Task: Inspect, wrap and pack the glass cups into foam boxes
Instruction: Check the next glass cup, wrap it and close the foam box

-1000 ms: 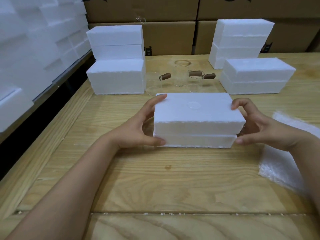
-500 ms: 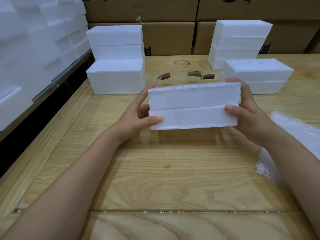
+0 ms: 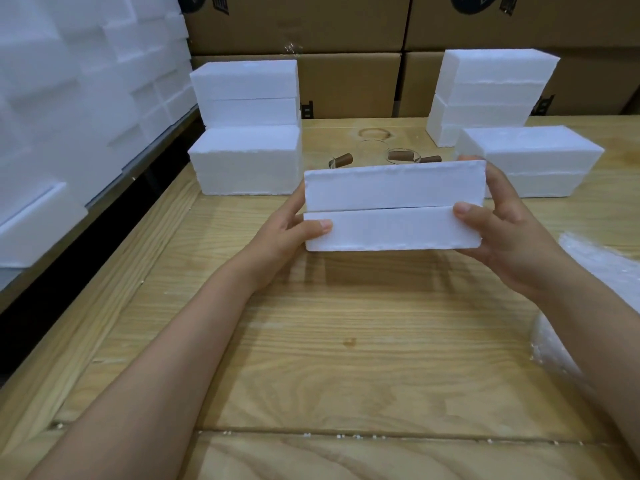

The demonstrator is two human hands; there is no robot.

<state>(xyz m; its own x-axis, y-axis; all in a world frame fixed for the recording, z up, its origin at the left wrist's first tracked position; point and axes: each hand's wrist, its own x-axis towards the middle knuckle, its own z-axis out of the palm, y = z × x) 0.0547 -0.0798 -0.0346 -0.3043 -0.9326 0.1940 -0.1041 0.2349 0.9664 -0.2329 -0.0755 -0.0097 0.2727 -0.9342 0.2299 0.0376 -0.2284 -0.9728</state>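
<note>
Here, above the wooden surface (image 3: 346, 341), holding a closed foam box (image 3: 393, 206).
Gripping its two ends with left hand (image 3: 277, 237) and right hand (image 3: 512, 237), fingers (image 3: 498, 188) curled round, thumbs on the near face; farther back, glass cups (image 3: 401, 156) standing between stacked foam boxes (image 3: 246, 161).

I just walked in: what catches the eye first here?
A white foam box is held above the wooden table in the middle, the left hand and right hand gripping its ends. Just behind it peek glass cups with brown handles, between a left stack and right stack of more foam boxes.
</note>
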